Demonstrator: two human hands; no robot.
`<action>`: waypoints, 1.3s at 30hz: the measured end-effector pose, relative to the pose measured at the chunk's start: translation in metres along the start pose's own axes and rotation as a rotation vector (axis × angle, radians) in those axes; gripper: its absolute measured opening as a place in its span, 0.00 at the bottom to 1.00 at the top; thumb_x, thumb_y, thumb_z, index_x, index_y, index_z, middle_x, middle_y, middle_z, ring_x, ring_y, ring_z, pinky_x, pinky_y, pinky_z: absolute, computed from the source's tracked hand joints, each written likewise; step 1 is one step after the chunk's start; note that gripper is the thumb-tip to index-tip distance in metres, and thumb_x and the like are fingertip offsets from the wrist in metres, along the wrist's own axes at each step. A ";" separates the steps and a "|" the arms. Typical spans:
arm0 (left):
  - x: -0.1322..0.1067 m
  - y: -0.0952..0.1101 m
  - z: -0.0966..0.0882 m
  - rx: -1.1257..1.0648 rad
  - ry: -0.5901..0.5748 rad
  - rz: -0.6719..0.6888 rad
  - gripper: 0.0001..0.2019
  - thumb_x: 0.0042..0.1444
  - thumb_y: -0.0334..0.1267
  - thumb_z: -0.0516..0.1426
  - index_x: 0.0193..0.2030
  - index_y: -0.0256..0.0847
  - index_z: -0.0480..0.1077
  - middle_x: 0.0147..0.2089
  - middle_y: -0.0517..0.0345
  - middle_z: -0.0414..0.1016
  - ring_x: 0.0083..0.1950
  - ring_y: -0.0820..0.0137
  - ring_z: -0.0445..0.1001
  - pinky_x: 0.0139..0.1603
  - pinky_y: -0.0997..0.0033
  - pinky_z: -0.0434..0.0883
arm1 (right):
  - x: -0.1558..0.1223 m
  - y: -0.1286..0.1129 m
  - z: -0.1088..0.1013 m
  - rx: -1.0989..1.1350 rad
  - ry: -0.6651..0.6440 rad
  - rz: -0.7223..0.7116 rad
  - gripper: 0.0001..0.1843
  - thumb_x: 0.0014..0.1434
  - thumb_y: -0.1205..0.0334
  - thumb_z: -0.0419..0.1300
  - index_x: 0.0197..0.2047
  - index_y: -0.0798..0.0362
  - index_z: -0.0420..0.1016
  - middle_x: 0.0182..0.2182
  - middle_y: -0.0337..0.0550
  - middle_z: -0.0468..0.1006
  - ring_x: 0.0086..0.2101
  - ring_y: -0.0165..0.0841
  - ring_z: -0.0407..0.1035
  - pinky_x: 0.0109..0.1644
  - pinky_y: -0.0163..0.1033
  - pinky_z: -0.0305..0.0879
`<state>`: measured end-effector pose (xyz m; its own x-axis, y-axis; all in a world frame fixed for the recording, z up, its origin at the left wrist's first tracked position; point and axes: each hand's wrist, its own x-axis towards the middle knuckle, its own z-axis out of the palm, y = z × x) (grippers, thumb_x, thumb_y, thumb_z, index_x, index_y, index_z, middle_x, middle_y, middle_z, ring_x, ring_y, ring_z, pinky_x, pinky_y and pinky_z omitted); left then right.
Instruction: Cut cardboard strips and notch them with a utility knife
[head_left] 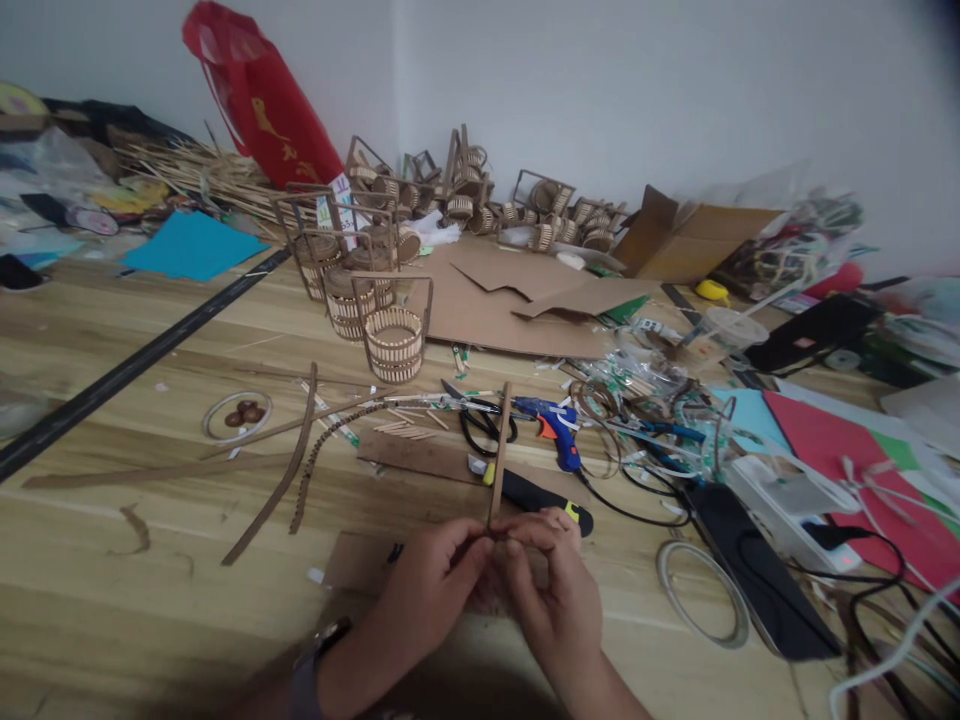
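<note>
1 narrow brown strip (501, 450) extends left of the blue glue gun (561, 428), its near end pinched by the left hand (435, 580) and right hand (559, 580), apparently for steadiness. Scissors (465, 422) lie left of the glue gun, presumably for easy reach.

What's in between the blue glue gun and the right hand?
In the head view, a black and yellow cutter and part of a flat brown strip lie between the right hand and glue gun.
</note>
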<state>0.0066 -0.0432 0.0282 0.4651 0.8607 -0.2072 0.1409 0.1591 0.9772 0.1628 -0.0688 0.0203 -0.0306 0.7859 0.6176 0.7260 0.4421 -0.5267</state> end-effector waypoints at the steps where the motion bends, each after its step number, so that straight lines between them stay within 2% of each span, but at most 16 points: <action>1: 0.001 0.000 0.000 -0.037 -0.006 -0.012 0.19 0.61 0.51 0.51 0.39 0.37 0.73 0.28 0.56 0.73 0.27 0.69 0.71 0.29 0.72 0.68 | 0.000 0.000 0.000 0.008 -0.016 -0.001 0.06 0.66 0.66 0.54 0.39 0.44 0.67 0.33 0.35 0.82 0.34 0.34 0.74 0.47 0.44 0.63; 4: 0.002 0.000 0.001 -0.130 -0.023 -0.050 0.20 0.59 0.53 0.52 0.41 0.37 0.73 0.28 0.57 0.73 0.26 0.70 0.71 0.28 0.73 0.69 | -0.001 0.001 0.000 0.019 -0.040 -0.005 0.06 0.65 0.67 0.55 0.39 0.44 0.68 0.34 0.36 0.82 0.34 0.34 0.75 0.47 0.45 0.63; 9: 0.002 0.003 0.001 -0.144 -0.005 -0.046 0.19 0.59 0.53 0.53 0.36 0.38 0.73 0.26 0.59 0.70 0.25 0.71 0.69 0.27 0.73 0.68 | -0.002 0.003 0.002 -0.044 -0.074 -0.068 0.06 0.63 0.63 0.60 0.45 0.44 0.71 0.39 0.39 0.83 0.39 0.38 0.77 0.50 0.49 0.63; 18: 0.000 0.005 0.002 -0.097 0.006 -0.061 0.17 0.58 0.52 0.52 0.33 0.40 0.69 0.25 0.60 0.71 0.25 0.70 0.71 0.27 0.73 0.68 | -0.001 0.002 -0.001 -0.092 -0.054 -0.124 0.08 0.66 0.67 0.56 0.45 0.45 0.72 0.36 0.36 0.84 0.37 0.35 0.77 0.50 0.47 0.60; 27: -0.003 0.009 0.001 -0.022 0.010 -0.039 0.14 0.58 0.47 0.50 0.31 0.40 0.68 0.22 0.63 0.67 0.23 0.72 0.67 0.27 0.74 0.64 | 0.003 -0.002 -0.004 -0.019 -0.009 -0.023 0.06 0.67 0.65 0.55 0.41 0.45 0.72 0.33 0.36 0.83 0.33 0.34 0.75 0.46 0.44 0.61; 31: -0.002 0.008 0.000 0.031 0.009 -0.024 0.14 0.58 0.47 0.50 0.30 0.40 0.67 0.22 0.63 0.66 0.24 0.71 0.67 0.28 0.74 0.64 | 0.003 -0.002 -0.004 -0.001 0.003 -0.009 0.06 0.68 0.64 0.54 0.41 0.46 0.71 0.33 0.36 0.82 0.33 0.33 0.75 0.47 0.44 0.60; 39: 0.000 0.000 0.000 -0.029 0.003 -0.013 0.18 0.61 0.53 0.50 0.33 0.40 0.68 0.27 0.58 0.72 0.28 0.69 0.72 0.28 0.73 0.68 | 0.001 -0.002 -0.002 -0.050 -0.064 -0.129 0.06 0.66 0.68 0.55 0.43 0.47 0.71 0.34 0.36 0.82 0.36 0.34 0.74 0.49 0.44 0.58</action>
<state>0.0069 -0.0433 0.0281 0.4611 0.8598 -0.2195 0.1211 0.1841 0.9754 0.1630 -0.0699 0.0228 -0.1680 0.7505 0.6391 0.7462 0.5205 -0.4151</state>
